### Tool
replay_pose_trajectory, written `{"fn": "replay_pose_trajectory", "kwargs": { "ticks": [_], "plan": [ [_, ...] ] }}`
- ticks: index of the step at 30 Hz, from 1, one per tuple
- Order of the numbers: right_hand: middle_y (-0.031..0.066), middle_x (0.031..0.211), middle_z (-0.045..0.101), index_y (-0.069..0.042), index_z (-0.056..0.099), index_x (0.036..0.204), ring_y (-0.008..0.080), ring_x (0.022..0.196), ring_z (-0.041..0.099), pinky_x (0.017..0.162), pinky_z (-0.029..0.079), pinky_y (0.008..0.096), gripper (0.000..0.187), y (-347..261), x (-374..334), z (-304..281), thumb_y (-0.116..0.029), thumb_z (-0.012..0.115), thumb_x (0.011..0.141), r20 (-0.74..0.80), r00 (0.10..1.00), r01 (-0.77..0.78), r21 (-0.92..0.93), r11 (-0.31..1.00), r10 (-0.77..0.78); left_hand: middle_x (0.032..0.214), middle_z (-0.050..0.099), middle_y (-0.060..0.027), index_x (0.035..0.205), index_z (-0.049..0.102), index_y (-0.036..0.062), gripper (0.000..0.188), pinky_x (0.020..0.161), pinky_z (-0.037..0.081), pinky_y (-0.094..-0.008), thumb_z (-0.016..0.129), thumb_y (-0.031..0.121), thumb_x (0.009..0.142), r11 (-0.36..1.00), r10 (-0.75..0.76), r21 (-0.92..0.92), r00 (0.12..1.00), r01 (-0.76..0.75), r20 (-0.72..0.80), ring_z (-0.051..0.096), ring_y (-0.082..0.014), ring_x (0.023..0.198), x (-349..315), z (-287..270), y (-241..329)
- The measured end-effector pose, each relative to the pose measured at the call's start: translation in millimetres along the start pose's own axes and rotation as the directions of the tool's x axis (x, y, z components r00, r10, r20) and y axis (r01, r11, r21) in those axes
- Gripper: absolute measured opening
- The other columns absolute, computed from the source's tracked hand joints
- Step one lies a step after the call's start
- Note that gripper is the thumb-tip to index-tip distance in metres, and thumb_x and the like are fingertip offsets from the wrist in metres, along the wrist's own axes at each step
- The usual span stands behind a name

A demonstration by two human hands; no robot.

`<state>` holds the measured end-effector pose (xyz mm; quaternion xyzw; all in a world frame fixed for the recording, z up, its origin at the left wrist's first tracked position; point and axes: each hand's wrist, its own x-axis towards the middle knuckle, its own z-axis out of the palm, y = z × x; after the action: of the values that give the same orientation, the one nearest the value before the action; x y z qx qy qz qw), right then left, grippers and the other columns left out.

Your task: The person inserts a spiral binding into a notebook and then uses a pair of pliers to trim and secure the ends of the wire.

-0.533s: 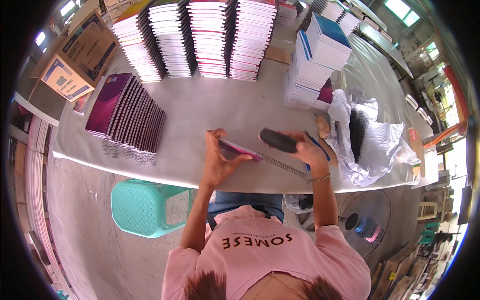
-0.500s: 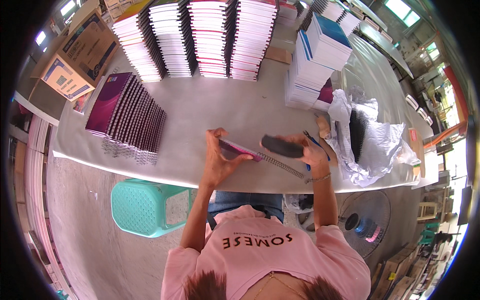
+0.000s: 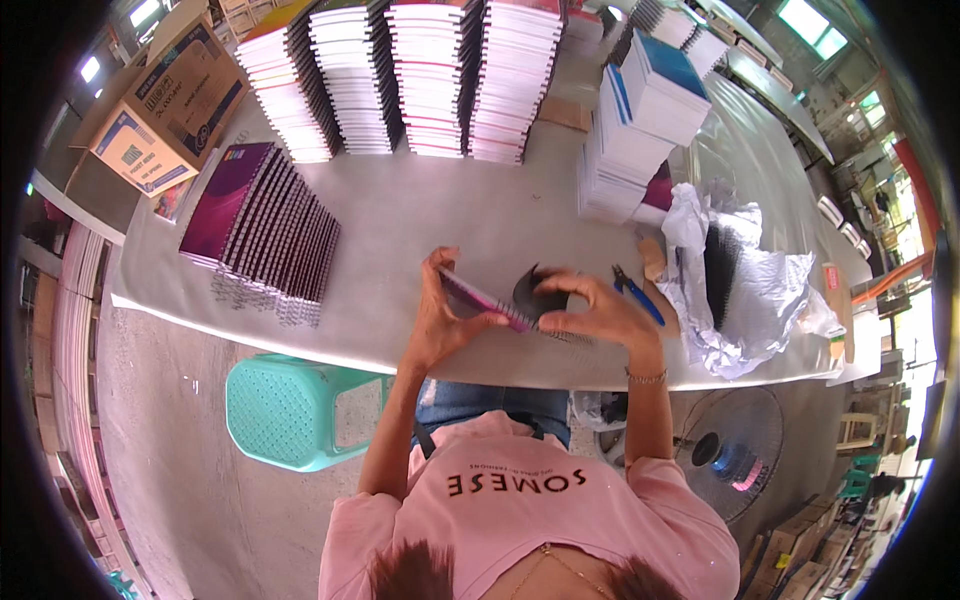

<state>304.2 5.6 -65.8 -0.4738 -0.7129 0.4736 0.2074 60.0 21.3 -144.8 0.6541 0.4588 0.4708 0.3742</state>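
Purple spiral-bound notebook [image 3: 474, 297], 1 pc, held just over near edge of counter [image 3: 440, 210], betw. the hands. Tilted on edge; long axis runs diag., far L to near R, near-R end pointing twd R hand. Wire coil [image 3: 572, 337] sticks out past that end, approx. same line, partly blurred.

L hand [image 3: 442, 315]: closed on notebook, thumb along near side, fingers round far-L end. R hand [image 3: 597, 308]: part-curled, gap betw. thumb & fingers, has hold of dark curved pad [image 3: 528, 290] right by notebook's near-R end; pad blurred, exact type unclear.

Print: brown carton [image 3: 165, 110] w/ dark print + pale label on end; pink shirt [image 3: 530, 520] w/ dark lettering, upside down.

Counts: 1 purple notebook stack [image 3: 265, 220] on L, coil ends hanging out near side; 4 tall book stacks [image 3: 430, 85] in a row at back; 1 pr blue-handled cutters [image 3: 638, 295] just R of R hand; 1 crumpled white wrapping [image 3: 765, 280] w/ black coils [image 3: 718, 275]; 1 green stool [image 3: 280, 410]; 1 fan [image 3: 735, 455].
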Motion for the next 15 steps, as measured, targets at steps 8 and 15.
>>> {"fn": "replay_pose_trajectory", "kwargs": {
  "ticks": [8, 15],
  "plan": [
    [0.0146, 0.131, 0.058, 0.000, 0.066, 0.116, 0.0245, 0.129, 0.048, 0.109, 0.033, 0.0343, 0.057, -10, -5, 1, -0.038, 0.081, 0.077, 0.071, 0.997, 0.017, 0.099, 0.995, -0.024, 0.122, 0.040, -0.0140, 0.141, 0.023, 0.0081, 0.118, 0.098, 0.041, -0.0389, 0.097, 0.026, 0.051, 0.988, -0.097, -0.109, 0.992, 0.106, 0.086, 0.045, -0.0290, 0.111, -4, -5, -3],
    [0.0120, 0.136, 0.054, 0.001, 0.060, 0.125, 0.0195, 0.128, 0.047, 0.106, 0.035, 0.0321, 0.060, 5, -4, 1, -0.032, 0.080, 0.079, 0.096, 0.995, -0.027, 0.388, 0.921, -0.011, 0.118, 0.041, -0.0128, 0.142, 0.024, 0.0082, 0.117, 0.097, 0.041, -0.0377, 0.098, 0.024, 0.051, 0.989, -0.071, -0.126, 0.994, 0.082, 0.085, 0.046, -0.0281, 0.109, -1, -1, 3]
  ]
}}
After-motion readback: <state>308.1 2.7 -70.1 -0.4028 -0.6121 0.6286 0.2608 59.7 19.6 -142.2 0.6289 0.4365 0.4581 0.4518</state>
